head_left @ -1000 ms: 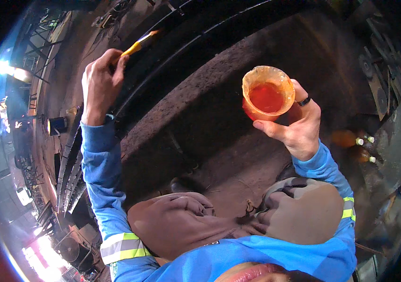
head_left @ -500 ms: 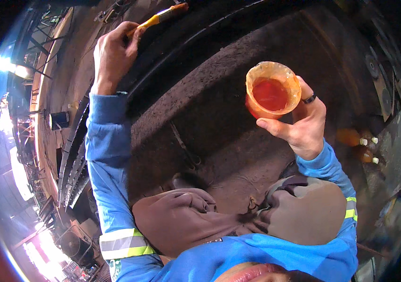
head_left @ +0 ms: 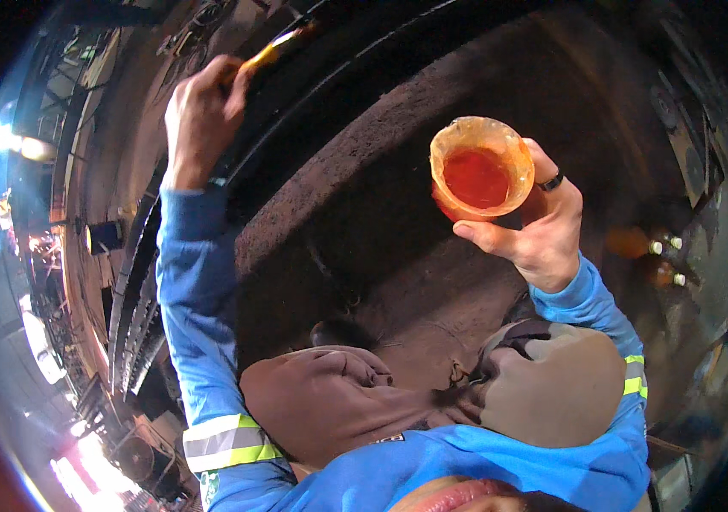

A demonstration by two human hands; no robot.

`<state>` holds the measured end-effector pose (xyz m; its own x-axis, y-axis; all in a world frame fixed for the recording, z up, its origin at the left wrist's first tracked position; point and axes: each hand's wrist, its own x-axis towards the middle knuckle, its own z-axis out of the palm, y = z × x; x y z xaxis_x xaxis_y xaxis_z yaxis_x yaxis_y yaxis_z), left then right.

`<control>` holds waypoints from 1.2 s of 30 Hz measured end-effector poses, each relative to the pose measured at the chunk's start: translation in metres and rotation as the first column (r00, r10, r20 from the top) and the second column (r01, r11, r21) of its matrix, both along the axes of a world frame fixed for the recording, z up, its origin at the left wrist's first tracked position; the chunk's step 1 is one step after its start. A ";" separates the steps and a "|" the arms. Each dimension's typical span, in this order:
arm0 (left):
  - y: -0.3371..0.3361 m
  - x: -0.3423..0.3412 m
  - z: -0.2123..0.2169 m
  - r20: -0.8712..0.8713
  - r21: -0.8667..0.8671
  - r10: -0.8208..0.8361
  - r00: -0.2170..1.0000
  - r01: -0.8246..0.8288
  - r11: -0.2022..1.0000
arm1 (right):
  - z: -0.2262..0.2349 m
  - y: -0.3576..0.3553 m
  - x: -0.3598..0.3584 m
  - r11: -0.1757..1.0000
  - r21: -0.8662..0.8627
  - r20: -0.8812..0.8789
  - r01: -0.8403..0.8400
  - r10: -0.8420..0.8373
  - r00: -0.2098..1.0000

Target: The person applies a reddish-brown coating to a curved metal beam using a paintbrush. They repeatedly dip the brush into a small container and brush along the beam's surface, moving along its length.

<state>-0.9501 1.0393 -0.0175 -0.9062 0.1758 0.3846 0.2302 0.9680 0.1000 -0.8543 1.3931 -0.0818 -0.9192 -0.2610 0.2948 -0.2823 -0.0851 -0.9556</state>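
My left hand point(head_left: 206, 115), at the upper left, is closed round the handle of a paintbrush point(head_left: 263, 58). The brush slants up to the right, and its bristle end is lost against the dark surface behind it. In my right hand point(head_left: 543, 230) is a translucent plastic cup point(head_left: 481, 169), its mouth tilted toward me. Orange-red liquid lies in the bottom, and smears coat the inner wall. My right thumb presses the near side, while the other fingers are mostly hidden behind the cup.
A long dark beam-like piece point(head_left: 338, 64) curves across the top, beyond both hands. Several bottles with pale caps point(head_left: 656, 247) stand on the ground at the right. At the left is a dark can-like container point(head_left: 104, 237). My bent knees point(head_left: 552, 384) are below the cup.
My left hand and the brush have moved slightly down and left, the brush tip now in darker shade. The cup in my right hand has shifted a little left.
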 end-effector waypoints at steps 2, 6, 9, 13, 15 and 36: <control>-0.007 0.008 -0.002 -0.003 0.067 -0.009 1.000 0.010 0.998 | 0.003 0.001 -0.002 1.000 0.022 -0.002 0.018 -0.018 1.000; 0.017 -0.008 0.006 -0.095 -0.013 -0.075 0.993 0.075 0.997 | 0.002 -0.005 -0.002 1.000 0.018 -0.004 0.002 -0.002 1.000; 0.030 -0.027 -0.014 -0.144 -0.091 -0.074 0.987 0.061 0.994 | -0.002 -0.006 -0.001 1.000 -0.002 0.002 -0.014 0.014 1.000; 0.025 -0.016 -0.019 -0.097 -0.163 -0.017 0.995 0.001 0.987 | 0.000 -0.003 0.002 0.999 -0.036 0.046 0.020 -0.019 0.999; 0.015 0.005 -0.007 -0.083 -0.143 0.022 0.996 -0.033 0.989 | 0.001 -0.001 0.002 0.999 -0.037 0.053 0.021 -0.019 0.998; -0.026 0.021 0.015 -0.008 0.060 -0.013 1.000 0.014 0.998 | -0.001 -0.001 0.002 0.998 -0.044 0.039 -0.034 0.036 0.999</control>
<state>-0.9292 1.0134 -0.0024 -0.9009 0.1643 0.4017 0.2442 0.9571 0.1562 -0.8522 1.3926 -0.0833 -0.9209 -0.2811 0.2700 -0.2403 -0.1358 -0.9611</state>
